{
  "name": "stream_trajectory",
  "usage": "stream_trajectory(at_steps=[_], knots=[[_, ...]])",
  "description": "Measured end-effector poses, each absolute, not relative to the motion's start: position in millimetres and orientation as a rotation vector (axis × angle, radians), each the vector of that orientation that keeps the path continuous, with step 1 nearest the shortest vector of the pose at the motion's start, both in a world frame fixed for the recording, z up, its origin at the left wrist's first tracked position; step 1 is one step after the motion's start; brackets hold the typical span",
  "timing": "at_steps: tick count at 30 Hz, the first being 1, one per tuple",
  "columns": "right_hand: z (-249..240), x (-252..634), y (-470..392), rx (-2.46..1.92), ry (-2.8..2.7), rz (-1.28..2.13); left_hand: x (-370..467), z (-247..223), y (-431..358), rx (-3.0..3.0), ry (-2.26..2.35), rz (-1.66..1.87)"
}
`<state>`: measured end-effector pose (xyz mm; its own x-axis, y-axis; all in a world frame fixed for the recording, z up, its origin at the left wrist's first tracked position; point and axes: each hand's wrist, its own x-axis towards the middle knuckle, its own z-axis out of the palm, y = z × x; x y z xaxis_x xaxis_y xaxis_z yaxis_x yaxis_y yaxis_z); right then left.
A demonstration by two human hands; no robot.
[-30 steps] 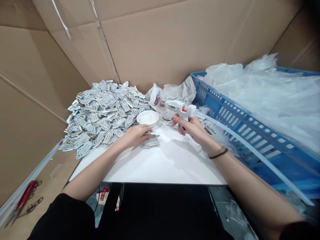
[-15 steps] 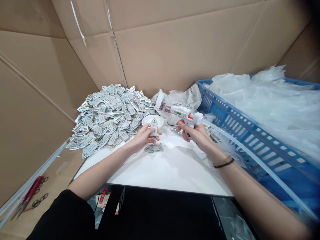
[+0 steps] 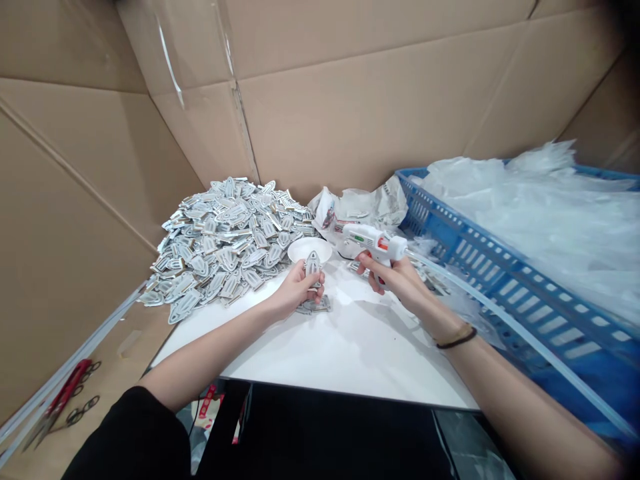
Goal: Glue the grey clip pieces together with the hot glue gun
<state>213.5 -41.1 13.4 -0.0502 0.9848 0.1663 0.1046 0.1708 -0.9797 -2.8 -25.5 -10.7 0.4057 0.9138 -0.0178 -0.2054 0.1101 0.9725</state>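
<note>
Behind the white bowl (image 3: 306, 247), a cardboard wall (image 3: 380, 113) is seen. To the bowl's right, a blue basket (image 3: 465, 243) is heaped with clear plastic (image 3: 540, 207). The bowl is carried by a white worktop (image 3: 350, 363), whose near edge is seen well in front of it. Just to the bowl's left, a large pile of grey shaped pieces (image 3: 225, 247) is spread. Behind and right of the bowl, crumpled paper (image 3: 375, 203) is bunched. A long translucent glue stick (image 3: 433, 265) is seen well right of the bowl, led into the rear of a white glue gun (image 3: 369, 237). Far to the bowl's left and nearer the viewer, red-handled shears (image 3: 63, 395) are laid. The glue gun is held just right of the bowl by the right hand (image 3: 393, 277), its fingers wrapped around the handle; whether the trigger is pressed cannot be told. At the bowl's near side, a grey piece (image 3: 313, 265) is held tip up by the left hand (image 3: 296, 287), whose fingers are clamped on it. Below that hand, in front of the bowl, further grey pieces (image 3: 321, 305) are partly hidden. A dark wristband (image 3: 457, 337) is worn on the right wrist.
</note>
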Motion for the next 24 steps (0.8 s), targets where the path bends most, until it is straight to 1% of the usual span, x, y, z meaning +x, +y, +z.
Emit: stream_trajectory(at_steps=[8,16,24], knots=[[11.5,213.1,-41.0,-1.132,-1.380,1.063,-2.7,-7.1,-25.7,0.973,0.748,0.952],[10.4,215.8,-40.6,-1.161,-1.421,1.049,-5.0,-15.0,-23.0,1.031,0.823,0.985],[6.5,215.6,-46.4,-1.214,-1.756,1.040,-0.8,-11.9,-23.0,1.009,0.911,1.107]])
